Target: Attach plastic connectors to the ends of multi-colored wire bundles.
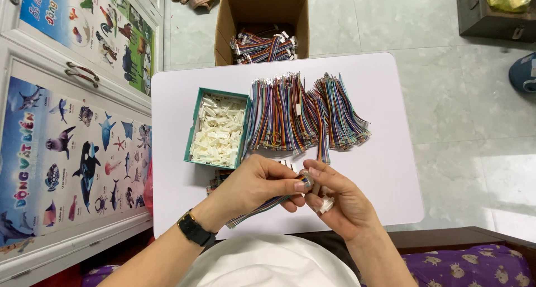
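Note:
My left hand (258, 182) pinches one end of a multicoloured ribbon cable (258, 209), whose free length trails down and left over the table. My right hand (335, 198) meets it at the cable's tip and also holds a small white plastic connector (326, 205) in its fingers. Just beyond both hands lie bundles of the same coloured wires (298, 114), spread across the white table (385, 170). A green box of white connectors (218, 129) stands to their left. A few finished cables (219, 178) lie partly hidden under my left hand.
A cardboard box (262, 11) with more wire bundles stands on the tiled floor past the table's far edge. White cabinets with animal posters (67, 131) line the left side. A dark crate (491, 13) sits at top right, a purple patterned cloth (469, 267) at bottom right.

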